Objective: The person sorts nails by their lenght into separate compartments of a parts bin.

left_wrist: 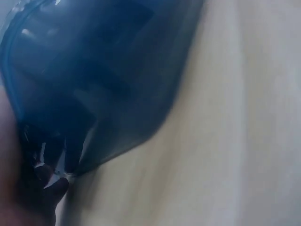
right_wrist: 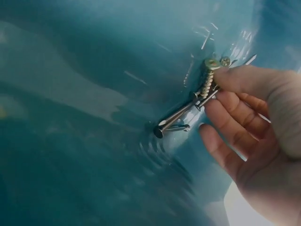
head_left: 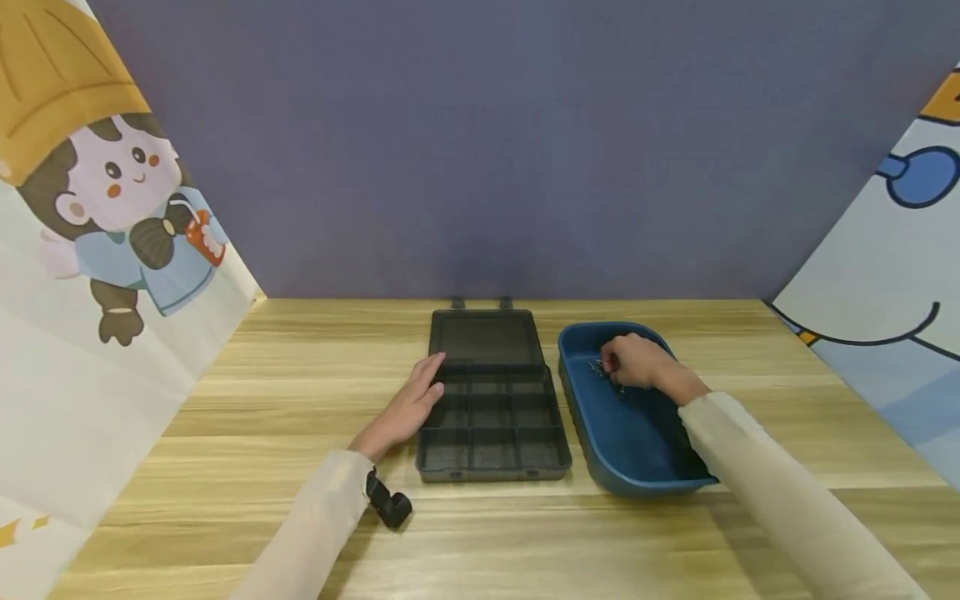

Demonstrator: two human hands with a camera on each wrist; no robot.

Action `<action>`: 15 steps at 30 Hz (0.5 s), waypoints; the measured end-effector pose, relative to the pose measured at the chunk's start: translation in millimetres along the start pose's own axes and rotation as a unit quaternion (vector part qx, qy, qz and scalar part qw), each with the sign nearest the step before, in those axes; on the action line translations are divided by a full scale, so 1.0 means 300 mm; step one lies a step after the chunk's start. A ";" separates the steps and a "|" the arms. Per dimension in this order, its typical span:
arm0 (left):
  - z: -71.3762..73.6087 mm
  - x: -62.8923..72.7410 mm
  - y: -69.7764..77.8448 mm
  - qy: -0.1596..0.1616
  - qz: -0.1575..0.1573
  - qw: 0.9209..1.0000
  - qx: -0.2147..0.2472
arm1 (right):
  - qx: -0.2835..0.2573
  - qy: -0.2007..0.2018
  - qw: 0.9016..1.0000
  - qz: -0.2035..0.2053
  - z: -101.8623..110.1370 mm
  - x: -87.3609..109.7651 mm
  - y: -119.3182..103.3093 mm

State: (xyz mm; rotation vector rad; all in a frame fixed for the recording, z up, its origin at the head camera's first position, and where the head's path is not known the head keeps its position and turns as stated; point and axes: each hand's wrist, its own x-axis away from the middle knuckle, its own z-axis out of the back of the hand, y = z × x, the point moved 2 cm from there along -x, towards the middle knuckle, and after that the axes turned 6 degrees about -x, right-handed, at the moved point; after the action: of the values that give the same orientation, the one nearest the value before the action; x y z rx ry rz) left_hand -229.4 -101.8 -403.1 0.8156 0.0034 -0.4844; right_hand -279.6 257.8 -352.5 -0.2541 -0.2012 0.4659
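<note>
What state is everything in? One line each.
Organizer box: upright, open
Box lid: swung back, clips unlatched
Blue basin: upright, uncovered, holding hardware
Screws and nails: loose cluster in the basin, some pinched
Left hand: fingers extended, at the box's left side
Right hand: inside the basin, pinching hardware

The table (head_left: 300, 367) has a pale yellow wood top, its streaky grain running left to right. A dark, divided case (head_left: 495, 476) lies on it near the middle, its lid (head_left: 483, 337) open toward the far edge. Just right of the case sits a deep blue bin (head_left: 637, 442), rounded at the corners.
</note>
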 end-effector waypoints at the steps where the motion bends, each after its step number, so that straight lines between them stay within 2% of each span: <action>1: 0.004 -0.004 0.003 -0.003 -0.005 1.000 -0.006 | 0.000 0.000 1.000 0.002 0.001 0.001 -0.001; 7: 0.016 -0.025 0.008 -0.001 -0.024 0.999 -0.024 | -0.003 0.003 1.000 0.008 0.005 -0.004 -0.010; 15: -0.013 -0.030 -0.026 0.012 -0.028 1.000 -0.005 | -0.013 0.001 1.000 0.007 0.003 0.008 0.005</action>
State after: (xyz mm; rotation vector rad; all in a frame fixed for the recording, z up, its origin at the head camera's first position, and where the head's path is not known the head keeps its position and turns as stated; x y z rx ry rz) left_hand -239.9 -99.9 -409.5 0.8137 0.0497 -0.5270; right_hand -278.3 260.2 -351.8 -0.2820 -0.2034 0.4765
